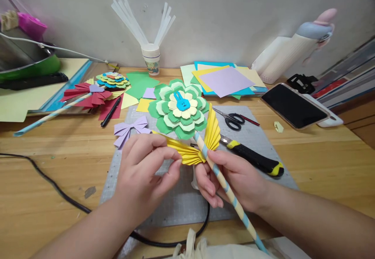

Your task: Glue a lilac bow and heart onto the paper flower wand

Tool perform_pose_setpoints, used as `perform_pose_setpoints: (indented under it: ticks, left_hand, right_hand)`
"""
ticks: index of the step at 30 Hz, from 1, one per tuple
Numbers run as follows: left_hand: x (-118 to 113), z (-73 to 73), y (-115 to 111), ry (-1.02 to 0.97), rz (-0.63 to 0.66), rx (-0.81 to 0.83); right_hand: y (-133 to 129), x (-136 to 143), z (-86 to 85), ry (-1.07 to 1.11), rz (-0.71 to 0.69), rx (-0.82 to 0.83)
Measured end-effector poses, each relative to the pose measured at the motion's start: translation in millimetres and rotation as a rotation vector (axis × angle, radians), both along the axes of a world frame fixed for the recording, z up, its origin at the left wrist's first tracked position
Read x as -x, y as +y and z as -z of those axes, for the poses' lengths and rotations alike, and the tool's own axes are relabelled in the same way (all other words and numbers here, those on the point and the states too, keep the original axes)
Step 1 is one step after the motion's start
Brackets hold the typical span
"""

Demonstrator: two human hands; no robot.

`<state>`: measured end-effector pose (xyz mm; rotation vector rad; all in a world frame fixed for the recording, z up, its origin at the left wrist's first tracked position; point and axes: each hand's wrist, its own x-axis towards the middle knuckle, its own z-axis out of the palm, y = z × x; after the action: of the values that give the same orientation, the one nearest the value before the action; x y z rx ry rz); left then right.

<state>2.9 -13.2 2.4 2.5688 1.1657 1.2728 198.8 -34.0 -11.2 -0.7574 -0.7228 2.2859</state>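
A striped paper stick [231, 194] slants up from the lower right to a layered green paper flower [166, 122] with a blue rabbit face at its centre. Two pleated yellow paper fans [212, 132] meet at the stick below the flower. My right hand [234, 177] is closed around the stick and the yellow piece's middle, its thumb on top. With thumb and fingertips together, my left hand [149, 173] pinches the lower edge of the left yellow fan. A purple paper bow [131, 129] lies on the grey cutting mat [164, 216], beyond my left hand.
Scissors [233, 120] and a black-yellow cutter [254, 157] lie right of the flower, near a phone [295, 104]. Behind stand a cup of white sticks [151, 59] and coloured sheets [225, 81]. Another paper flower [113, 80], a pen [111, 111] and a black cable [55, 184] are left.
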Motion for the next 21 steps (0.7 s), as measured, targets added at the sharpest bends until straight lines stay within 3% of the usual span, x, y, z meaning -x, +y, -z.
perform_pose_setpoints:
  ticks: [12, 21]
  left_hand:
    - [2.2, -2.8, -5.8, -0.080, 0.040, 0.036]
    - [4.3, -1.9, -6.6, -0.176, 0.019, 0.158]
  right_hand:
    - [-3.9, 1.2, -3.0, 0.005, -0.001, -0.043]
    - [-1.8, 0.0, -3.2, -0.017, 0.029, -0.035]
